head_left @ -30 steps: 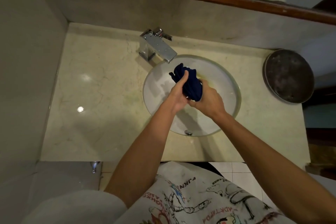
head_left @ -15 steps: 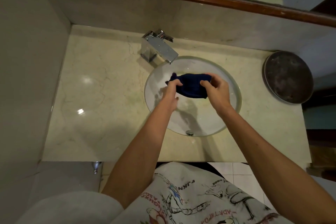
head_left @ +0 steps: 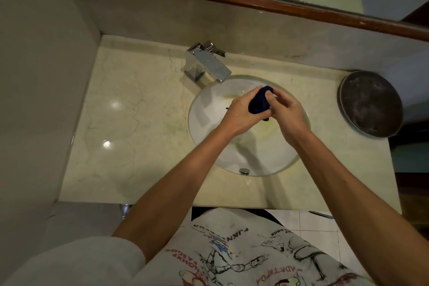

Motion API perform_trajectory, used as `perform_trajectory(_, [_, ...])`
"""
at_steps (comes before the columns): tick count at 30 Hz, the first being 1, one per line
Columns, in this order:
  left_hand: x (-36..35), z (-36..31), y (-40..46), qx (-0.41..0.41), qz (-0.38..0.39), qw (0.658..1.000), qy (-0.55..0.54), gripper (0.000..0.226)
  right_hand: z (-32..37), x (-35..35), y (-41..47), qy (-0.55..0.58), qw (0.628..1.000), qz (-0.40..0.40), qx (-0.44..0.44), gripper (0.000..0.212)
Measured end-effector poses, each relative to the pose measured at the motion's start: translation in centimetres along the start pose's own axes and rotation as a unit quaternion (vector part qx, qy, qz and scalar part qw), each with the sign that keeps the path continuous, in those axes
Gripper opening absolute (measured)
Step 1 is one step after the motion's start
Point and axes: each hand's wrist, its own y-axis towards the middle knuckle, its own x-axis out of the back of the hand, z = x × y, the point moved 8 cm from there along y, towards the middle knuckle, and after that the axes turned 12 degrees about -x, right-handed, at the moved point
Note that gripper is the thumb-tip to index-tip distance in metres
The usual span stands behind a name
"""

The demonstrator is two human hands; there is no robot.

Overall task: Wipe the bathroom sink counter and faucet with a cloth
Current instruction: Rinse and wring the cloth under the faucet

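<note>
Only lettering I find: printed shirt (head_left: 243, 258), bottom of view, text upside down to me. "F.JKN" legible near the collar; red and black words lower down, partly cut off, I can't read reliably.

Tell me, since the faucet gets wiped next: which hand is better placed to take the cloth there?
Left, probably. Both hands grip the bunched cloth over the basin, but the left hand lies on the faucet's side, with nothing between; the right hand would cross over.
</note>
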Motion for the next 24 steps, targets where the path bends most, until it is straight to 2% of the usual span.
perform_trajectory(2, [0.3,0.2,0.0,0.017,0.027,0.999,-0.031,0.05,-0.8,0.5,0.5,0.009,1.0,0.021,-0.018,0.027])
perform_trajectory(5, [0.8,1.1,0.2,0.043,0.076,0.996,0.001,0.031,-1.4,1.4,1.5,-0.019,0.998,0.048,-0.031,0.029])
perform_trajectory(6, [1.1,1.2,0.4,0.058,0.077,0.995,0.016,0.031,-1.3,1.6,1.7,-0.034,0.997,0.059,-0.032,0.029])
perform_trajectory(8, [1.7,1.1,0.6,0.083,0.059,0.994,0.038,0.036,-1.2,2.3,2.0,-0.055,0.995,0.07,-0.037,0.028])
perform_trajectory(10, [2.5,0.6,0.8,0.086,0.029,0.994,0.059,0.03,-0.9,3.3,2.3,-0.083,0.994,0.055,-0.034,0.03])
perform_trajectory(13, [3.5,0.2,1.0,0.101,-0.034,0.992,0.068,0.037,-0.5,3.7,2.3,-0.127,0.99,0.064,-0.022,0.02])
perform_trajectory(16, [3.7,-0.5,0.9,0.109,-0.065,0.99,0.053,0.033,-0.5,2.7,1.7,-0.203,0.969,0.141,0.01,0.041])
perform_trajectory(18, [4.7,-0.6,0.3,0.132,-0.09,0.986,0.05,0.031,-0.5,3.4,2.3,-0.252,0.959,0.121,0.035,0.035])
perform_trajectory(20, [6.1,-0.7,-0.6,0.134,-0.117,0.982,0.071,0.031,-0.1,4.0,3.0,-0.247,0.961,0.121,0.03,0.027])
perform_trajectory(24, [8.6,-1.9,-2.9,0.122,-0.177,0.96,0.181,0.025,1.3,2.3,2.6,-0.171,0.967,0.188,0.023,0.029])
